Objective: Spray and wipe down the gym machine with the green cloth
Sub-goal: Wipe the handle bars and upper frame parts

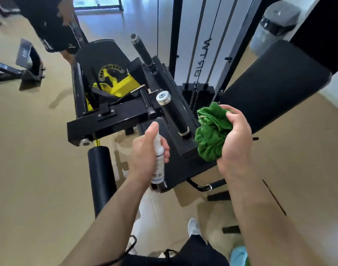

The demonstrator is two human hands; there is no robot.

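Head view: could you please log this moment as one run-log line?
left hand: holds white spray bottle | right hand: holds bunched green cloth | both over black gym machine | wiping: not yet

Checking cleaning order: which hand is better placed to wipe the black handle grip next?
Probably the right hand: it holds the bunched green cloth beside the handle grip. The left hand is occupied by the spray bottle.

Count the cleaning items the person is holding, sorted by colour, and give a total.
Green: 1, the green cloth, bunched in the right hand.
White: 1, the spray bottle, held upright in the left hand.
Total: 2
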